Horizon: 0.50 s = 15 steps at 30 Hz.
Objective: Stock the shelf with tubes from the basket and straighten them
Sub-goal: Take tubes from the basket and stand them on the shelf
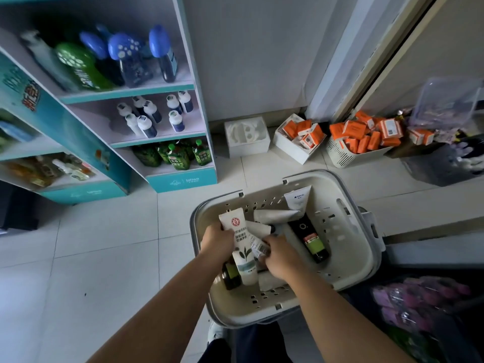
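Observation:
A cream plastic basket (348,258) sits on the floor in front of me and holds several tubes. My left hand (216,243) grips a white tube with a red seal and a green leaf print (242,247), its crimped end pointing away from me. My right hand (279,259) pinches a smaller white tube with a barcode (259,246) right beside it. Other white tubes (275,216) and a black tube with a green label (310,239) lie deeper in the basket. The teal and white shelf unit (180,179) stands at the upper left, apart from both hands.
The shelf holds blue and green bottles (120,56), small white-capped bottles (150,116) and green bottles (178,155). Orange boxes fill a white box (293,150) and a slotted bin (340,153) by the far wall. A dark crate (434,169) and pink packets (419,302) lie on the right.

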Tool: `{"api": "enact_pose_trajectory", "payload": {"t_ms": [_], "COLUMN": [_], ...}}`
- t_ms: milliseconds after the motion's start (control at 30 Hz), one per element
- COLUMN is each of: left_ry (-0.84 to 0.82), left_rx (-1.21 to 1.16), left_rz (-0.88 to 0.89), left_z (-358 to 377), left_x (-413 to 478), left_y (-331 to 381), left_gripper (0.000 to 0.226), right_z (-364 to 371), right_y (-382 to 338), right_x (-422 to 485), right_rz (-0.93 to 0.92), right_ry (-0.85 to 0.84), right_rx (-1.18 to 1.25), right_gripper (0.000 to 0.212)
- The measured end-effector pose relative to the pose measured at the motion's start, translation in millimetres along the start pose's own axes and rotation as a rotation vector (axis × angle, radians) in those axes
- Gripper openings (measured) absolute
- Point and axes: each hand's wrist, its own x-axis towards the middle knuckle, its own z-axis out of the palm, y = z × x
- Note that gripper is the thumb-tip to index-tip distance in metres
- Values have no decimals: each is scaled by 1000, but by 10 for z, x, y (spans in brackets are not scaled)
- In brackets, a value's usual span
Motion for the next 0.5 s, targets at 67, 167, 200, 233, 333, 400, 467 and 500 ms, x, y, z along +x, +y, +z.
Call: {"api": "enact_pose_trajectory", "payload": {"t_ms": [67,167,200,233,333,400,467,500], "left_ry": [-10,-19,-27,-38,-101,-163,-221,-256], "left_rx": [-48,-111,-140,-153,-138,-141,-158,-164], "left_rz": [25,44,49,63,139,189,247,275], "left_z": [-66,-226,-275,-319,-386,-393,-386,-379], "left_x": [-38,-137,-184,-240,-453,-624,-788,-881], "left_y": [84,232,287,343,506,601,677,716], "left_gripper": [17,12,11,12,13,11,15,16], "right_z": [-143,-356,-416,-466,-550,-602,-622,-629], "right_y": [16,-4,-39,-82,-191,-274,-321,-331], "right_x": [-112,-309,-389,-467,-699,-885,-1065,-1152], "right_rz": [44,63,53,39,-27,-64,-112,-120], "right_ry": [30,19,12,7,24,36,86,136], "right_rx": [175,546,639,720,961,1123,1244,1285], "right_gripper": [32,36,39,43,56,53,61,63]}}
